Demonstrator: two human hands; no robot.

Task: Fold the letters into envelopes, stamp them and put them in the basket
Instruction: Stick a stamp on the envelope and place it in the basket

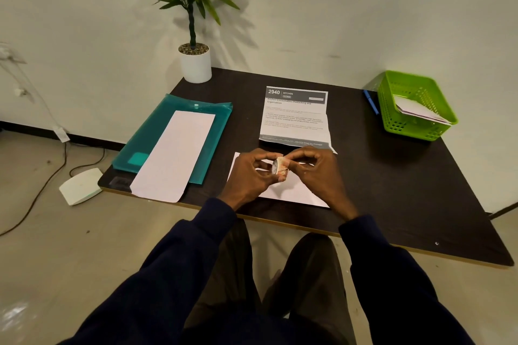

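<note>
head view looks down at both my hands, which meet in the middle of the frame just above the near edge of the table. my left hand grips a small roll of stamps, fingers curled round it so it cannot turn. my right hand pinches at its loose end with thumb and forefinger; i judge i am picking one stamp free. whether the end has lifted yet is too small to tell. i hold the roll right over the white envelope that lies flat under my hands, so the stamp has only a short way to go once it is off.

just beyond my hands, a printed letter lies creased but open, close by for the next round. at the left of the frame, a spare envelope rests on a teal folder, apart from the work so it does not get in the way. the green basket sits at the upper right of the table with finished mail leaning inside it, on my right hand's side. a blue pen lies just beside it.
</note>
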